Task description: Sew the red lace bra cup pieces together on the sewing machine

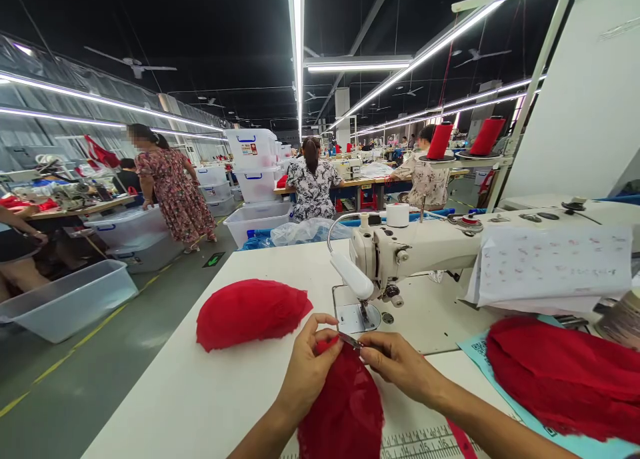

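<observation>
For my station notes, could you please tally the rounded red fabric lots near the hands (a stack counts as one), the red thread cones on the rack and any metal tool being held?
Rounded red fabric lots: 3
Red thread cones: 2
Metal tool in the right hand: 1
Total: 6

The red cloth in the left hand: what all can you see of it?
The red cloth looks thin and soft, lightly wrinkled, with a rounded, slightly uneven right edge. The left hand pinches its narrow top, where the right hand holds a small metal tool; contact with the tool is unclear. Its near end, over the white table, runs out of the picture.
</observation>
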Motion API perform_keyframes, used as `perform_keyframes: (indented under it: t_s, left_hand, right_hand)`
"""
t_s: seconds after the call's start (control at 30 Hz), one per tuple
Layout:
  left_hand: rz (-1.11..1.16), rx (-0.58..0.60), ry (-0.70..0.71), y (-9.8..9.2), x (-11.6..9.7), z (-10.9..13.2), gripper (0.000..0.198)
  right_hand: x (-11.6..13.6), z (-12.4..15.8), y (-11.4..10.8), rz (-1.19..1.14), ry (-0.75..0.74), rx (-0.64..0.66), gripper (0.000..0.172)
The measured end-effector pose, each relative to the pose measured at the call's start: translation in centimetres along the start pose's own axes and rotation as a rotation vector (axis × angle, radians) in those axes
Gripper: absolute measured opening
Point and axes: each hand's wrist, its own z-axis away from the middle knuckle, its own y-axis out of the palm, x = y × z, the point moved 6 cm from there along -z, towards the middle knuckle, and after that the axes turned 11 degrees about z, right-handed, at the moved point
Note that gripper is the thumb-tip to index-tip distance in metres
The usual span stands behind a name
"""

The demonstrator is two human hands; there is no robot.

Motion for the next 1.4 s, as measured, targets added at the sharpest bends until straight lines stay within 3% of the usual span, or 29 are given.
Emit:
perform_keyframes:
  t_s: [0.3, 0.7, 0.9, 1.0, 1.13, 1.27, 1.4]
  left_hand:
    - [-0.037, -0.049, -0.015, -0.6, 0.2, -0.2, 0.040]
    - [-0.040, -0.028, -0.007, 0.0, 0.0, -0.1, 0.038]
    - [-0.053, -0.058, -0.025, -0.4, 0.2, -0.1, 0.037]
    - [-0.066, -0.088, 0.001, -0.8, 0.1, -0.3, 0.030]
    - [-0.123, -0.134, 0.067, -1.3, -0.1, -0.5, 0.022]
    - [-0.164, -0.163, 0.085, -1.7, -0.1, -0.6, 0.023]
    - [-0.172, -0.184, 0.084, -1.9, 0.1, -0.6, 0.025]
  right_hand:
    - [-1.2, 0.2, -0.4, -0.151, 0.171, -0.068, 0.053]
    - [-0.3, 0.2, 0.0, 0.017, 0.006, -0.020, 0.049]
    - [-1.3, 0.3, -0.5, -0.042, 0.122, -0.061, 0.049]
    - [-2.0, 0.9, -1.7, 0.133, 0.092, -0.104, 0.042]
    - [-3.8, 2.5, -4.5, 0.660, 0.092, -0.198, 0.031]
    - [-5.7, 4.2, -7.4, 1.199, 0.138, -0.303, 0.031]
    - [-7.0, 5.1, -8.8, 1.523, 0.143, -0.340, 0.032]
